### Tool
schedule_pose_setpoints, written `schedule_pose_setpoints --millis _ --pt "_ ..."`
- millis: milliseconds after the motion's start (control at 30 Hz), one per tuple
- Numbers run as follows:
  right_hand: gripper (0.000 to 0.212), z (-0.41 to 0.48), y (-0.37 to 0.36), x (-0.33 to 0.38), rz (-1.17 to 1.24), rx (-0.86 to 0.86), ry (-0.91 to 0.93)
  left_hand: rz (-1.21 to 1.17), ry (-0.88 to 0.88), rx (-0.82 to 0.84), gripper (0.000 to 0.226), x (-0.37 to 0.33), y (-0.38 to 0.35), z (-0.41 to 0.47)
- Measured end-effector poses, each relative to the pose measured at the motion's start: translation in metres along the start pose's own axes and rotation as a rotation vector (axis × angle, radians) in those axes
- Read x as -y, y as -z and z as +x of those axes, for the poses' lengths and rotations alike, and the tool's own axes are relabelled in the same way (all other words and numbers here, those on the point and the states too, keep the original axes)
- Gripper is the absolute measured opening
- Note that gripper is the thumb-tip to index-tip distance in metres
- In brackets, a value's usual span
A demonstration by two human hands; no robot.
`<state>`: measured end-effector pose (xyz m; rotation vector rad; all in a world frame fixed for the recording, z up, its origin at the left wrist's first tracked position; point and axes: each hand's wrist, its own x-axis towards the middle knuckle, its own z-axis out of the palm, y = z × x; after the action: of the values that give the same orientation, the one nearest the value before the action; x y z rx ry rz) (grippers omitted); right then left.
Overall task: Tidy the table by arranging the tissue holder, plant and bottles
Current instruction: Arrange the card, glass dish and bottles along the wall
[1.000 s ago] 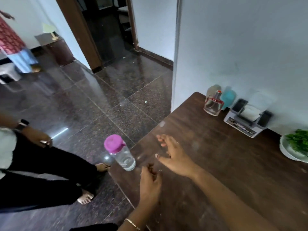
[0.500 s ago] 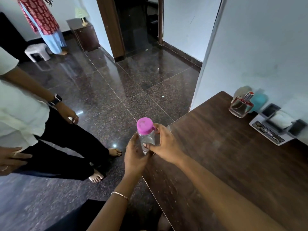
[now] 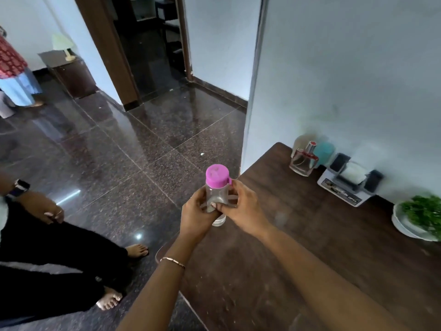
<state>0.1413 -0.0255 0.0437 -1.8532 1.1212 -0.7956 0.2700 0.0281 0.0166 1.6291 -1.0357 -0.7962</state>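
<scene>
Pink-capped bottle [image 3: 216, 189] is clasped upright by left hand [image 3: 196, 217] and right hand [image 3: 243, 207] above the table [image 3: 274, 271] edge, well apart from the tissue holder [image 3: 346, 185], likely for steady carrying there.

Both hands hold a clear bottle [image 3: 216, 194] with a pink cap [image 3: 216, 175] upright above the near left corner of a dark wooden table [image 3: 298, 254]. The left hand [image 3: 195, 216] and right hand [image 3: 243, 207] wrap its body from either side. At the table's far edge, against the wall, stand a perfume bottle [image 3: 303, 161], a tissue holder [image 3: 348, 185] and a potted plant [image 3: 422, 215].
</scene>
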Motion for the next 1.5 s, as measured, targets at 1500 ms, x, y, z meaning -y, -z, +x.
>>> schedule_pose_setpoints --millis 1500 --pt "0.044 0.092 0.136 -0.164 0.35 -0.203 -0.572 0.077 -0.019 0.333 0.063 -0.057 -0.238 0.25"
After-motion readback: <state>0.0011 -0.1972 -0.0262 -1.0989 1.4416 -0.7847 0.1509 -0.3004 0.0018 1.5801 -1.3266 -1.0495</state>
